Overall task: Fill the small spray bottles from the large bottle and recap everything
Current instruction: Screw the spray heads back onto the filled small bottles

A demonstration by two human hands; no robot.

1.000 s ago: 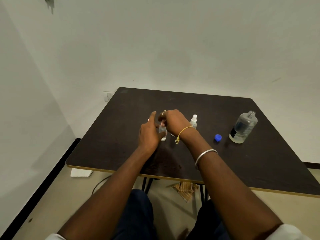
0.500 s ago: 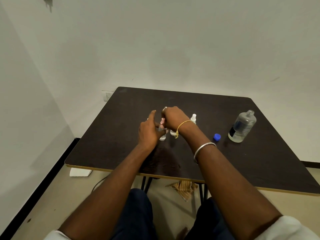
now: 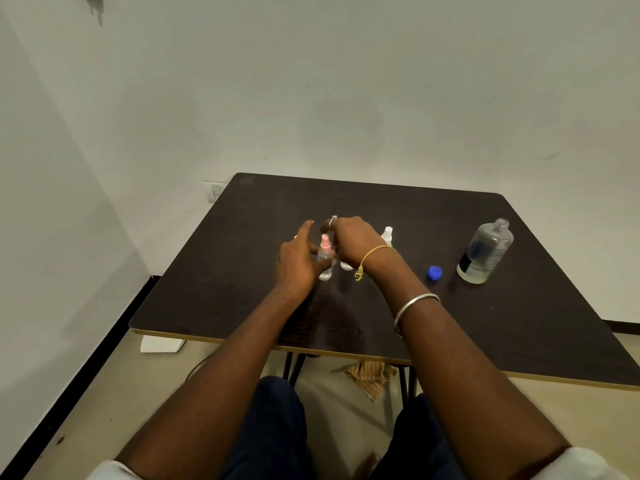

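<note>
The left hand (image 3: 297, 263) steadies the pink-topped spray bottle (image 3: 325, 259) upright at the middle of the table (image 3: 242, 244). The right hand (image 3: 354, 243) curls just right of its top; I cannot tell whether it grips anything. A crookedly seated top would likely leak. A careless right arm could topple the uncapped large bottle (image 3: 485, 252), which stands at the right beside its blue cap (image 3: 435, 273).

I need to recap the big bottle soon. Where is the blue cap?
In the head view, the blue cap lies on the table's right half, just left of the uncapped large bottle.
</note>
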